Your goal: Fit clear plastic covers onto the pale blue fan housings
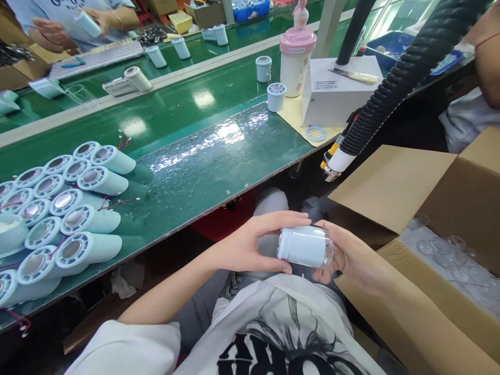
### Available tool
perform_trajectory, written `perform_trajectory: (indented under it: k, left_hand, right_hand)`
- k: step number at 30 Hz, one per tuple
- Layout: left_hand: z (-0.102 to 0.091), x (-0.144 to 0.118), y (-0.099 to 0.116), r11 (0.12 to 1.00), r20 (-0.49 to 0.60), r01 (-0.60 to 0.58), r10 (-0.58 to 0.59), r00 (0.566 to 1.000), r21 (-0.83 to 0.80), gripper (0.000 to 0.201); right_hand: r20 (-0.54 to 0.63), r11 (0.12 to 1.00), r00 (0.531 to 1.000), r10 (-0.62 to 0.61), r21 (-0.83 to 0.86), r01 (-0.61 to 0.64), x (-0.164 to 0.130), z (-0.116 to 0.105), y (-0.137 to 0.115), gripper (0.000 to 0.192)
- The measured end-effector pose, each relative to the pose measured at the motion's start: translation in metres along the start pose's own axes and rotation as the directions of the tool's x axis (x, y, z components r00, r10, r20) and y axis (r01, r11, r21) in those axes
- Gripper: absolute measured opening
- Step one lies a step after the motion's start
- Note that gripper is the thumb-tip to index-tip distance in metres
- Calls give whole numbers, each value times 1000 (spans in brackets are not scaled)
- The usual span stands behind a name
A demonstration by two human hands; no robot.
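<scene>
Above my lap, a light blue cylindrical housing (307,246) lies on its side with a clear plastic cup (328,247) around it. My left hand (261,242) is closed about its left, ringed end, thumb below and fingers above. At the other end, my right hand (346,252) grips the bottom of the clear cup with curled fingers. A short thin wire hangs beneath the housing. On the bench to the left, several similar blue housings (89,219) stand and lean in a cluster, some with red wires.
An open cardboard box (441,291) of clear cups is at my right. A black ribbed hose (406,78) with a metal tip hangs over the bench edge. Behind it are a white metal box (339,96), a pink-lidded bottle (292,62) and a blue ring (316,134). Across the green belt works another person (86,26).
</scene>
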State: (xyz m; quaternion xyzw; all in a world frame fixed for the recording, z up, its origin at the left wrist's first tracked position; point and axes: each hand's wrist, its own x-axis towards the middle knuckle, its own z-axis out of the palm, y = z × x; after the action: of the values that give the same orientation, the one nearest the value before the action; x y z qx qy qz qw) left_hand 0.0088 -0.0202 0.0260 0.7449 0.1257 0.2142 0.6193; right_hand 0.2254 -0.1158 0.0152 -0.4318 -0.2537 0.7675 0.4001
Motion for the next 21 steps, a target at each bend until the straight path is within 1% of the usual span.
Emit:
perform_trajectory:
  k: [3, 6, 8, 12, 14, 15, 16, 17, 18, 19, 20, 21]
  left_hand:
    - [0, 0, -1, 1000, 2, -17, 17, 1000, -4, 79]
    - [0, -1, -2, 1000, -6, -12, 12, 1000, 25, 74]
    - [0, -1, -2, 999, -11, -12, 13, 1000, 37, 72]
    - [4, -2, -2, 997, -32, -15, 17, 999, 70, 69]
    - [7, -2, 1, 999, -48, 10, -8, 999, 48, 68]
    - [8, -2, 3, 999, -55, 40, -38, 998, 27, 67]
    - [9, -2, 6, 997, -64, 81, -81, 995, 2, 66]
    - [11, -2, 8, 991, -74, 131, -132, 988, -23, 65]
    - [12, -2, 11, 982, -85, 183, -186, 979, -46, 65]
    - [12, -2, 13, 970, -94, 231, -237, 967, -69, 65]
    - [13, -2, 15, 958, -100, 272, -281, 955, -92, 64]
    - [13, -2, 16, 946, -102, 302, -314, 944, -113, 64]
  right_hand:
    - [28, 995, 997, 67, 76, -69, 1, 4, 0, 54]
    - [83, 980, 983, 162, 104, -170, 2, 6, -1, 60]
    - [123, 970, 971, 205, 104, -218, 2, 6, -2, 63]
    - [163, 959, 953, 255, 87, -271, 2, 5, -2, 69]
    - [174, 957, 946, 273, 50, -285, 3, 3, 0, 74]
    - [170, 960, 947, 272, 16, -279, 3, 2, 2, 77]
    - [157, 968, 955, 252, -25, -251, 2, 1, 4, 80]
    - [134, 978, 970, 201, -77, -192, 1, -1, 6, 82]
    - [97, 986, 989, 110, -137, -96, 1, -3, 8, 82]
    - [57, 977, 998, -18, -210, 30, -1, -5, 10, 78]
    - [20, 939, 984, -177, -295, 175, -2, -6, 12, 71]
    - [6, 863, 939, -344, -393, 318, -3, -8, 12, 68]
